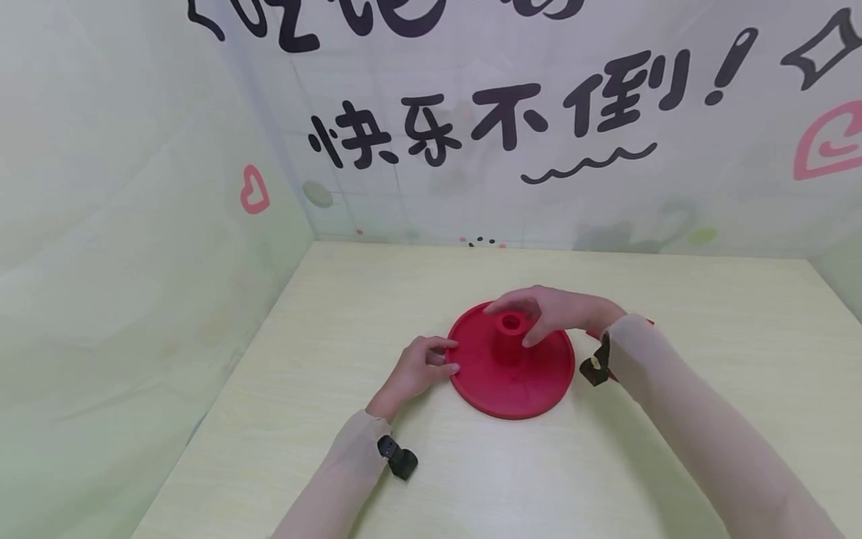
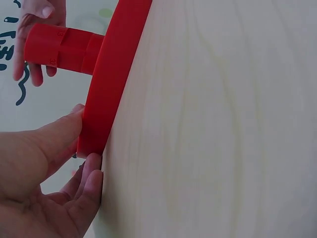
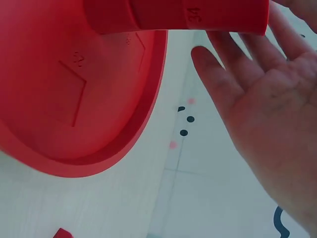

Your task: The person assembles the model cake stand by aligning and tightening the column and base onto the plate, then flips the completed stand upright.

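Note:
A red round base [image 1: 485, 385] with a raised rim lies on the table, its hollow post [image 1: 509, 340] standing upright in the middle. At the base's left edge, my left hand [image 1: 420, 370] holds the rim between bent fingers and thumb; in the left wrist view the fingertips [image 2: 91, 186] sit low by the tabletop. My right hand [image 1: 552, 308] hovers around the top of the post, thumb and fingers spread on either side. In the right wrist view, raised digits "34" mark the post [image 3: 198, 15], and the loosely extended fingers pass behind it without gripping.
Another red piece [image 1: 611, 374] lies on the table beneath my right wrist, mostly hidden by the sleeve; a corner of red [image 3: 63, 233] shows in the right wrist view. Behind the pale wooden table [image 1: 377, 292] hangs a printed cloth backdrop [image 1: 431, 202].

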`<state>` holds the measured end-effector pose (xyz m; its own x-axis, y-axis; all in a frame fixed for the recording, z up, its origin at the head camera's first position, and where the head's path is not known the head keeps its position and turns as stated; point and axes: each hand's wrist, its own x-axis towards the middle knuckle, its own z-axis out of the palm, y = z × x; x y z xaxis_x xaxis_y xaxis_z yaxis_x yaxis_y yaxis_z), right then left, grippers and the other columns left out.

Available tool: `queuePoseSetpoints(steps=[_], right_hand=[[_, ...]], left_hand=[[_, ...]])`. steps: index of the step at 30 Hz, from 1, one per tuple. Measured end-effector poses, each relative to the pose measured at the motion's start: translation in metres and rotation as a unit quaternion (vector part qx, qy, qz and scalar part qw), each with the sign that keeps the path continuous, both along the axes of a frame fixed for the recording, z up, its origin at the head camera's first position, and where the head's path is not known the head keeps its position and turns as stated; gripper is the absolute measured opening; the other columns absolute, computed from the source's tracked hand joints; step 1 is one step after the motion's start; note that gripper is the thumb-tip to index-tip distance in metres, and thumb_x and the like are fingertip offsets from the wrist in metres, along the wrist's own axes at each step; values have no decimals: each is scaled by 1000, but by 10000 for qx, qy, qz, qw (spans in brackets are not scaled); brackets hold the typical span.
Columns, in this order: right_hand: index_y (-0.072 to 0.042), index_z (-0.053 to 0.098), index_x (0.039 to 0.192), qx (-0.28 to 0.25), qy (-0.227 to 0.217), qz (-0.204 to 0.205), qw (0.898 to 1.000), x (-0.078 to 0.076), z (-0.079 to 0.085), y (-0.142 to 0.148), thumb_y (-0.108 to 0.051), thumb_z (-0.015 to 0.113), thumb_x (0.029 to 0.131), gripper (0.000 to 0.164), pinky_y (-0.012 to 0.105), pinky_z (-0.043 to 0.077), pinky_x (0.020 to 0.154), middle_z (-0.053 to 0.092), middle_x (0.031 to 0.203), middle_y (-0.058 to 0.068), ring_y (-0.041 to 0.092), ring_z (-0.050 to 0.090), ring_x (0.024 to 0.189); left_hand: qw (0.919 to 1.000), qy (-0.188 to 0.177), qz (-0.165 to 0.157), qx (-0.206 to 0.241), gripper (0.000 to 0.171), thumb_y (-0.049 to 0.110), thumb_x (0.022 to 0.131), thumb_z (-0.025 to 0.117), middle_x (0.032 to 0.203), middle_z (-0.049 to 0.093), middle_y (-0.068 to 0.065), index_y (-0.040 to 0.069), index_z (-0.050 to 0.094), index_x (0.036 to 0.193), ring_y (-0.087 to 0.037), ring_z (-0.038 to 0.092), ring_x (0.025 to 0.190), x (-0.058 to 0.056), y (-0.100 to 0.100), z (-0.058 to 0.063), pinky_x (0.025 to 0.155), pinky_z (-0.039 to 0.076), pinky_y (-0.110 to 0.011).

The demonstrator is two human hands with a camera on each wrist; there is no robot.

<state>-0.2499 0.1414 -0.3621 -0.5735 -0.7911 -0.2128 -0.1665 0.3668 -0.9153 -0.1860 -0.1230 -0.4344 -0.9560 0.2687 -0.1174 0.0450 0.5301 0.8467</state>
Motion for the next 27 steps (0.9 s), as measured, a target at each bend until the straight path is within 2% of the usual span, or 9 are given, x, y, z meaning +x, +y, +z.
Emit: queuePoseSetpoints(steps=[5, 13, 21, 27], right_hand=[[-7, 52, 128, 132, -158, 73, 9998, -4, 4, -1, 10, 67, 72, 61, 40, 51, 77, 48, 125, 14, 30, 45, 113], [-3, 54, 122, 120, -62, -347, 9993, -2, 0, -2, 2, 74, 70, 56, 39, 52, 76, 52, 115, 11, 29, 49, 107], [-8, 56, 114, 69, 489, -610, 9969, 5, -5, -6, 0, 77, 68, 52, 36, 52, 73, 52, 112, 10, 29, 49, 105], [-7, 56, 116, 82, 629, -768, 9950, 8, -8, -7, -1, 76, 69, 52, 36, 52, 73, 52, 113, 10, 29, 49, 105]], left_hand=[[10000, -15, -15, -34, 36, 14, 81, 71, 102, 50, -6, 10, 62, 116, -19, 56, 87, -1, 1, -2, 72, 50, -28], [10000, 12, -13, -27, 36, 13, 81, 71, 103, 50, -7, 10, 63, 115, -19, 55, 86, -1, 1, -1, 72, 50, -28], [10000, -21, 7, -40, 36, 13, 81, 71, 105, 50, -6, 10, 63, 115, -19, 55, 86, 0, 1, -1, 71, 50, -28], [9999, -50, 67, -83, 36, 14, 81, 71, 104, 50, -6, 12, 62, 116, -19, 55, 87, 0, 0, -1, 72, 50, -27]])
